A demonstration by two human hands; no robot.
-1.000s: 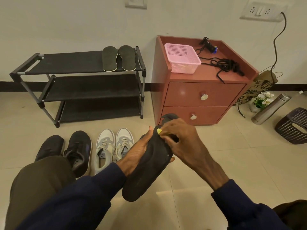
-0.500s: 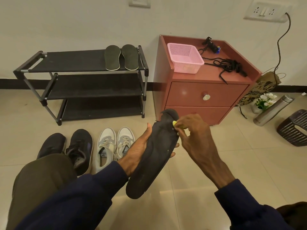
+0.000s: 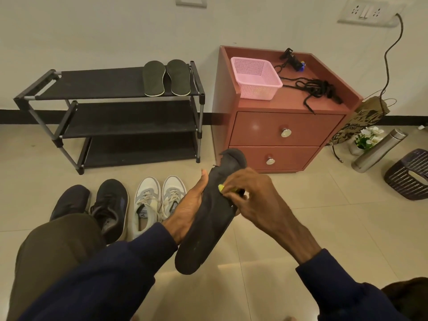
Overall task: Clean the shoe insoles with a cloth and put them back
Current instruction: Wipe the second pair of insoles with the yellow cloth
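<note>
**Desk:** Where was the insole at that point?

**Operator:** Closest to me, held up off the floor between both hands. My left hand point(image 3: 190, 209) gripped the dark insole point(image 3: 203, 237) from behind around its middle, thumb up along the near edge. My right hand point(image 3: 252, 198) was closed on a scrap of yellow cloth point(image 3: 221, 187), pressing it onto the upper face.

**Desk:** How did you expect it to handle?

**Operator:** Light and floppy, I judged. The far tip curled over on itself and looked ragged. Backing it with a palm at the waist seemed the safe hold, since pinching that tip could tear it further.

**Desk:** And beyond it?

**Operator:** On the floor just past my hands stood the white shoes point(image 3: 159, 202), with the dark shoes point(image 3: 102, 205) to their left. Farther back, a second pair of insoles point(image 3: 165, 77) lay side by side on the top shelf of the shoe rack point(image 3: 111, 86), beside the red cabinet point(image 3: 278, 126) carrying a pink basket point(image 3: 254, 77).
</note>
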